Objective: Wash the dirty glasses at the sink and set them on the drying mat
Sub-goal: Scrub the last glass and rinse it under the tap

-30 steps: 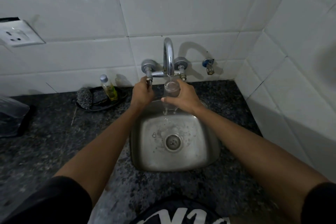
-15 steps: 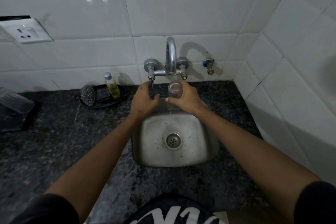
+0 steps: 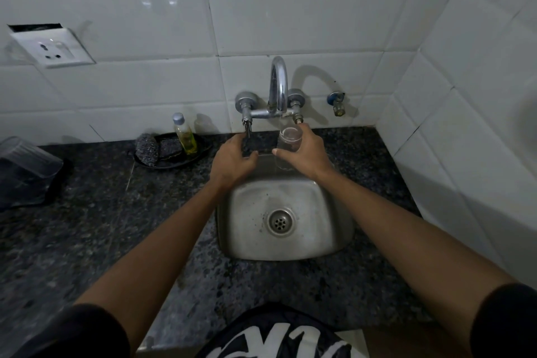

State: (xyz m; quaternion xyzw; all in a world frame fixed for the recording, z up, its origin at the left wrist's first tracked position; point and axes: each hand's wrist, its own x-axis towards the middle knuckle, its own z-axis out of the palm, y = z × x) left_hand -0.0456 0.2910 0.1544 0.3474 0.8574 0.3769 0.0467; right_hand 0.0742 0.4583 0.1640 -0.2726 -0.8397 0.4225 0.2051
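The clear, cylindrical drinking glass [image 3: 289, 146] stands upright, mouth up, just above the centre of the frame, directly under the curved chrome tap spout [image 3: 278, 81] and over the back edge of the small square steel sink [image 3: 319, 241]. The right hand [image 3: 308, 152] holds it from the right side, fingers [image 3: 286, 152] curled round the far wall and the thumb near the rim; its long axis runs vertically, in line with the spout. No stream of water can be made out (the light is dim, so that is uncertain). The left hand [image 3: 232, 158] hovers just left of the glass, below the left tap handle [image 3: 246, 122], its fingers loosely bent and holding nothing, not touching the glass. Being the nearer free hand, it looks placed either to turn that handle or to rub the glass. On the dark speckled stone counter [image 3: 87, 212], left of centre, a black oval dish [image 3: 200, 154] carries a steel scouring pad [image 3: 147, 150] and a small bottle of yellow liquid [image 3: 185, 135].
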